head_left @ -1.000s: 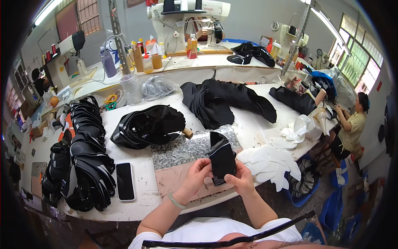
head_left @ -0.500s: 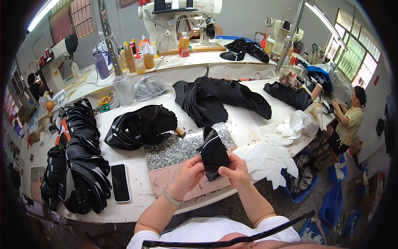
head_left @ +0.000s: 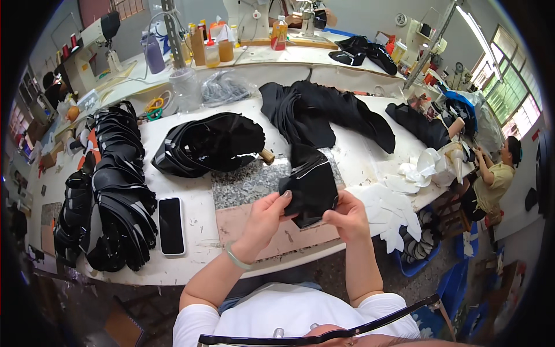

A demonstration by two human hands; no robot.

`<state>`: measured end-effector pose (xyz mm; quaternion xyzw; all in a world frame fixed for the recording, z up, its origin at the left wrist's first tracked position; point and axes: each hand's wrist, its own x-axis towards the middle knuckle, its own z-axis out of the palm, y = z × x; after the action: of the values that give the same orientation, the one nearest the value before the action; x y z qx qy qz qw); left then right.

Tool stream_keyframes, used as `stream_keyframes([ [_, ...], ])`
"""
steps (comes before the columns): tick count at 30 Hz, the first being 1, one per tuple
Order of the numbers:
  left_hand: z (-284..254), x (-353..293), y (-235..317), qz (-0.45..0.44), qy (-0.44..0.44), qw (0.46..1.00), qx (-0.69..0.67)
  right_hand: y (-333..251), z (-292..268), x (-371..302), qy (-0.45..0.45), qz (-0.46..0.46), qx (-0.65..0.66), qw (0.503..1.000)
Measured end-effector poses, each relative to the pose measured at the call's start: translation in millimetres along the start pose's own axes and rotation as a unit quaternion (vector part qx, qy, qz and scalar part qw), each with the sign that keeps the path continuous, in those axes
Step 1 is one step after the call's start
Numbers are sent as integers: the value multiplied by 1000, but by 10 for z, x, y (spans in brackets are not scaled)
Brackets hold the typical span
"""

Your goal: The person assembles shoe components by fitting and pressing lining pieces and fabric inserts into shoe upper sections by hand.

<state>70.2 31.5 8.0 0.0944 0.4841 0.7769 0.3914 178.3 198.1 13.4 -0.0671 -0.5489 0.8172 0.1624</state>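
Above the table's front part I hold a glossy black shoe upper piece (head_left: 312, 188) with a thin light line across it. My left hand (head_left: 267, 218) grips its left edge, thumb on top, a pale green bangle on the wrist. My right hand (head_left: 348, 216) pinches the lower right edge between thumb and fingers. Behind the piece lies a speckled grey stone slab (head_left: 243, 188), partly covered by it. A nested bundle of shiny black pieces (head_left: 208, 143) rests at the slab's far left edge. Matte black pieces (head_left: 324, 115) are heaped farther back.
Long stacks of black pieces (head_left: 118, 191) run along the left, beside a phone (head_left: 171, 226). White cut pieces (head_left: 386, 211) spread at the right edge, above a blue bin (head_left: 417, 267). A sewing machine (head_left: 306, 17) stands at the back. A co-worker (head_left: 494, 179) sits at far right.
The black piece has opened out wider and now shows more of its glossy face. Both hands still grip it, and the right hand sits farther right. The whole view has shifted.
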Motion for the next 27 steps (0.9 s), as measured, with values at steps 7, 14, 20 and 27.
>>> stream_keyframes([
  [7, 2, 93, -45, -125, -69, 989, -33, -26, 22, -25, 24, 21, -55, 998],
  [14, 39, 82, -12, -147, -88, 984, -51, 26, -51, 5, 27, 23, -38, 999],
  [20, 25, 70, -13, -145, -94, 983, -56, 50, -31, 27, 19, 21, -30, 999],
  [27, -21, 20, -19, -117, -139, 982, -53, 128, -30, 6, 29, 8, -25, 999],
])
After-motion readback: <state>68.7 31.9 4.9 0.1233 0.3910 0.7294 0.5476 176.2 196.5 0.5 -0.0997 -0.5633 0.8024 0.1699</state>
